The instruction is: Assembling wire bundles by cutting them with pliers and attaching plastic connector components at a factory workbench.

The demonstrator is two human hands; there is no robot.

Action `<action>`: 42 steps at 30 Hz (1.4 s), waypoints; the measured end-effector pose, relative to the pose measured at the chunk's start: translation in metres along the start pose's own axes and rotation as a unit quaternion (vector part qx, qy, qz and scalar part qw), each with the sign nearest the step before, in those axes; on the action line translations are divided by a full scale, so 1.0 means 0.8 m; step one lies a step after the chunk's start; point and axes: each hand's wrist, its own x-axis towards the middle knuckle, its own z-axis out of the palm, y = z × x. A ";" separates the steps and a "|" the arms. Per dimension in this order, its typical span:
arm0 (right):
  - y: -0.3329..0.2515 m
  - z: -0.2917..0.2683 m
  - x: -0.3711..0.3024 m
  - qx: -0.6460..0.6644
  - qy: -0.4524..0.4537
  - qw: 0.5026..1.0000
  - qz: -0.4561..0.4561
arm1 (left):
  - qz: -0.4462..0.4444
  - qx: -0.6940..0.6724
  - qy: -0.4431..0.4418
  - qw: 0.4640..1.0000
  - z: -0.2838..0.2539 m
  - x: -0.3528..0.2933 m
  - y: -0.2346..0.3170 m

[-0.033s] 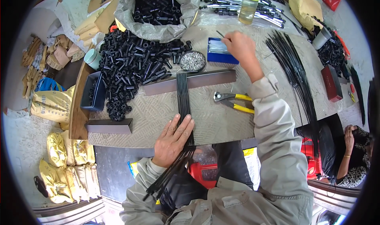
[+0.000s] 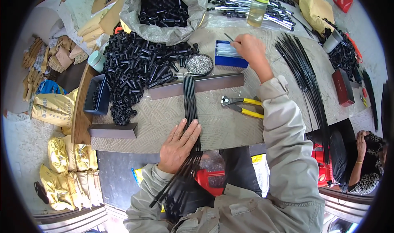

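a worktable point(image 2: 230, 130) with a wooden left edge point(image 2: 78, 122) stands on a pale floor point(image 2: 24, 151).

The view is bright, washed out low down, fisheye-bent and black-cornered.

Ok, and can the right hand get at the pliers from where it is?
Likely yes: the pliers lie mostly uncovered on the table beside the right sleeve. The right hand, at the blue box, would just have to draw back and perhaps put down the thin dark stick it holds.
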 end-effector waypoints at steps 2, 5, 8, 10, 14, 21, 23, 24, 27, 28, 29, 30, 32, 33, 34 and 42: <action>0.009 0.005 0.006 -0.033 -0.092 0.991 0.086 | 0.001 -0.011 0.001 1.000 -0.002 -0.002 0.001; 0.002 0.013 0.007 -0.088 -0.105 0.987 0.088 | 0.005 -0.008 0.017 1.000 -0.001 -0.006 -0.001; 0.007 -0.001 -0.005 -0.062 -0.031 0.996 0.054 | 0.015 0.005 0.039 0.999 0.004 -0.005 -0.001; 0.011 -0.013 -0.022 -0.043 0.001 0.998 0.036 | 0.018 -0.015 0.023 0.999 0.002 -0.001 -0.001; -0.039 -0.098 -0.084 0.469 0.050 0.882 0.007 | 0.009 0.001 0.029 1.000 0.007 -0.011 -0.010; -0.002 -0.174 -0.145 0.432 0.047 0.900 0.036 | 0.022 -0.004 0.029 0.999 -0.011 -0.011 0.007; 0.024 -0.160 -0.131 0.351 0.044 0.935 0.031 | 0.031 -0.030 0.009 0.999 -0.019 -0.012 0.010; 0.036 -0.154 -0.128 0.349 0.047 0.935 0.032 | 0.035 -0.030 0.010 0.999 -0.020 -0.012 0.011; 0.030 -0.141 -0.114 0.319 0.023 0.947 -0.011 | 0.047 -0.224 0.060 0.972 -0.023 -0.017 0.006; 0.013 -0.145 -0.117 0.328 0.018 0.944 -0.012 | 0.039 -0.220 0.055 0.973 -0.026 -0.020 0.006; -0.002 -0.153 -0.127 0.385 0.036 0.921 -0.037 | 0.037 -0.329 0.031 0.943 -0.029 -0.019 0.006; -0.039 -0.174 -0.141 0.445 0.049 0.892 -0.064 | 0.025 -0.433 0.010 0.901 -0.035 -0.023 0.008; -0.100 -0.219 -0.184 0.493 -0.024 0.868 -0.048 | -0.006 -0.530 -0.010 0.848 -0.053 -0.032 0.016; -0.115 -0.229 -0.204 0.455 -0.032 0.879 -0.138 | -0.036 -0.573 0.002 0.819 -0.072 -0.030 0.023; -0.122 -0.237 -0.219 0.405 -0.034 0.885 -0.226 | -0.056 -0.616 0.015 0.786 -0.089 -0.020 0.034; -0.169 -0.228 -0.238 0.235 0.117 0.908 -0.327 | -0.041 -0.615 0.127 0.777 -0.151 -0.006 0.058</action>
